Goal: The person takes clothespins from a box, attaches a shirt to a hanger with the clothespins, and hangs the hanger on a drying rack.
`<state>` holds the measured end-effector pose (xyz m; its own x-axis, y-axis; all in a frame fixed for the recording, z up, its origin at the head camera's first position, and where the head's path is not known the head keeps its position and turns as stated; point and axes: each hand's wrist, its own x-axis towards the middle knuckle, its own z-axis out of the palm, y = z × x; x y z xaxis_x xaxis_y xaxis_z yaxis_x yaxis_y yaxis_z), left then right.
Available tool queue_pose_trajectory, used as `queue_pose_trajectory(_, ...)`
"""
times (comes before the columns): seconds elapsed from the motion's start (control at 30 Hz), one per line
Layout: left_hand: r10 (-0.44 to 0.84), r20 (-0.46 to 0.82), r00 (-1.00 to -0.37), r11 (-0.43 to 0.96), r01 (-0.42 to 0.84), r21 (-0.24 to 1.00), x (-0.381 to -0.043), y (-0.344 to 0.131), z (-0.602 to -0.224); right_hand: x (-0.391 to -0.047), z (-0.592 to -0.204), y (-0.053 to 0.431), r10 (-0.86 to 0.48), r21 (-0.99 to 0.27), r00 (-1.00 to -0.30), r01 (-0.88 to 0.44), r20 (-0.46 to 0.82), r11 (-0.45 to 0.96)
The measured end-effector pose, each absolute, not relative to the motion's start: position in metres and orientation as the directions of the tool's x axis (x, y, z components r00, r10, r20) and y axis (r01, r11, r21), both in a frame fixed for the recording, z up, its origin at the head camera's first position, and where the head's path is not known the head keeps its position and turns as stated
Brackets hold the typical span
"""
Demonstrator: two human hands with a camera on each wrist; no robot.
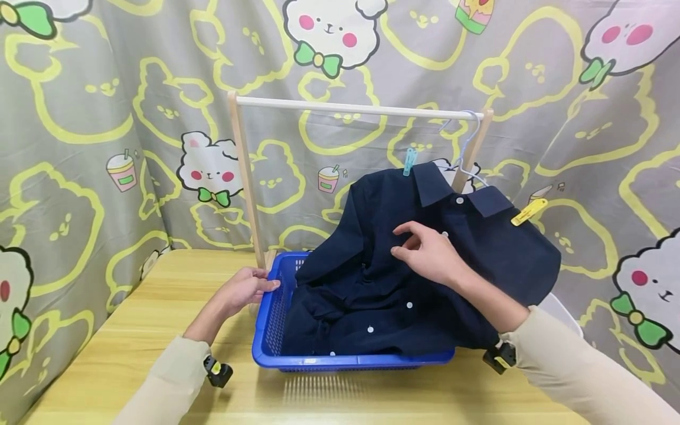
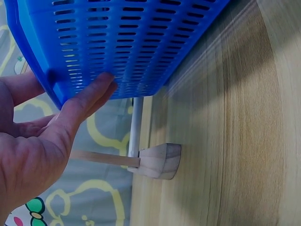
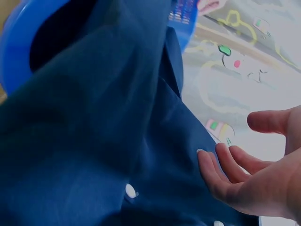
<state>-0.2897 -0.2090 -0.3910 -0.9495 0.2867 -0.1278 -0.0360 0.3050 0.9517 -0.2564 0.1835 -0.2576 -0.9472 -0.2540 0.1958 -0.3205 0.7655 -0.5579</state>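
A dark navy shirt (image 1: 388,236) with white buttons hangs by its shoulders on a light blue wire hanger (image 1: 467,147). A teal clothespin (image 1: 409,162) and a yellow clothespin (image 1: 529,212) clip its shoulders. Its lower part and one sleeve lie in a blue plastic basket (image 1: 260,330). My left hand (image 1: 247,290) grips the basket's left rim, with fingers along the slotted outer wall in the left wrist view. My right hand (image 1: 431,254) hovers in front of the shirt's chest, fingers loosely bent and holding nothing. In the right wrist view, thumb and fingers stand apart.
A small rack with a white rod (image 1: 350,108) and wooden posts (image 1: 247,183) stands behind the basket on the wooden table (image 1: 202,268). Part of a white container (image 1: 564,316) shows behind the shirt at right. A patterned curtain (image 1: 175,112) encloses the table.
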Motion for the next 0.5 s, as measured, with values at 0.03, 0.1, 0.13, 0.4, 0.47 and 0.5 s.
queue_pose_trajectory(0.03, 0.288, -0.127, -0.949, 0.306, -0.035, 0.952, -0.290, -0.209, -0.391, -0.257, -0.260, 0.181, -0.263, -0.559, -0.945, -0.326, 0.192, 0.763)
queue_pose_trajectory(0.1, 0.288, -0.128, -0.949, 0.305, -0.036, 0.952, -0.290, -0.209, -0.391, -0.258, -0.265, 0.176, -0.286, -0.560, -0.942, -0.335, 0.177, 0.757)
queue_pose_trajectory(0.13, 0.289, -0.128, -0.949, 0.305, -0.036, 0.952, -0.290, -0.209, -0.391, -0.258, -0.267, 0.174, -0.297, -0.559, -0.940, -0.339, 0.168, 0.757)
queue_pose_trajectory(0.4, 0.292, -0.128, -0.948, 0.306, -0.035, 0.951, -0.291, -0.210, -0.391, -0.258, -0.283, 0.155, -0.370, -0.491, -0.928, -0.347, 0.053, 0.799)
queue_pose_trajectory(0.47, 0.292, -0.130, -0.947, 0.306, -0.037, 0.951, -0.291, -0.209, -0.391, -0.258, -0.287, 0.152, -0.384, -0.477, -0.923, -0.342, 0.011, 0.810)
queue_pose_trajectory(0.5, 0.291, -0.131, -0.948, 0.308, -0.037, 0.951, -0.291, -0.210, -0.390, -0.257, -0.288, 0.150, -0.395, -0.469, -0.919, -0.345, -0.009, 0.813)
